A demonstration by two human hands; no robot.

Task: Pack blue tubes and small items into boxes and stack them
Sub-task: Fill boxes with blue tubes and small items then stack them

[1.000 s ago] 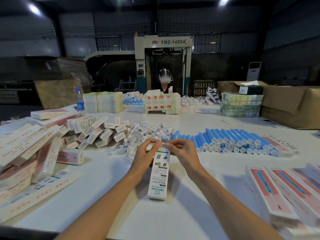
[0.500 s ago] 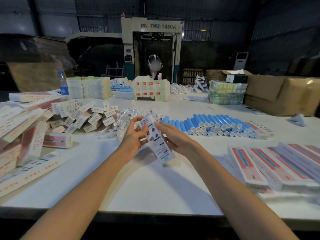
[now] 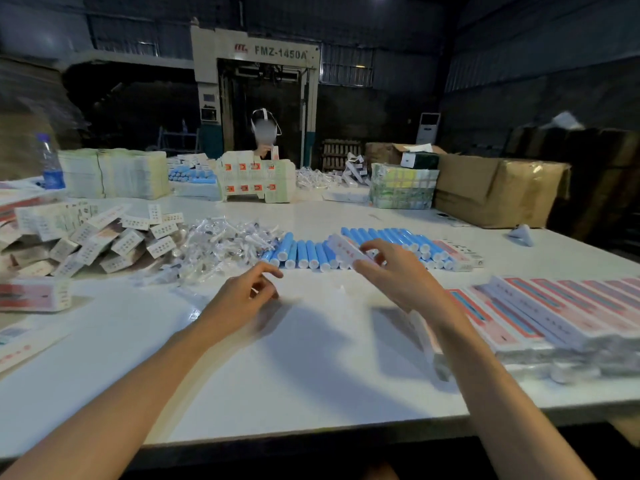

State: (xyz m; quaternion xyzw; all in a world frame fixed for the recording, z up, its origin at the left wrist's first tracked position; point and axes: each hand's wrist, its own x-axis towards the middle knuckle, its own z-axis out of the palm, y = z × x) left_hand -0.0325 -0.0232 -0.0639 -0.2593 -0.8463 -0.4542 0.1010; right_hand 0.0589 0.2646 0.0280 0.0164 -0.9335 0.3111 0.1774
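My right hand [image 3: 393, 273] grips a long white carton [image 3: 344, 250] held slanted above the white table [image 3: 311, 368]; its lower end is blurred under my wrist. To its right lie packed red-and-white cartons [image 3: 554, 313] in a row. My left hand [image 3: 247, 294] hovers just over the table with loosely curled fingers and nothing in it. Behind both hands runs a row of blue tubes [image 3: 304, 252] with white caps. A heap of small clear-wrapped items [image 3: 221, 245] lies to the left of the tubes, and a pile of small white boxes [image 3: 104, 237] further left.
Flat cartons [image 3: 31, 296] lie at the left edge. At the far side stand a water bottle [image 3: 52, 164], stacked carton blanks [image 3: 114, 174], a wrapped bundle [image 3: 401, 187], a brown cardboard box [image 3: 491, 188] and a person [image 3: 265, 133]. The table's near edge runs under my forearms.
My left hand has let go of the carton and dropped towards the table. My right hand has carried the carton to the right, towards the packed row. The view has swung right.
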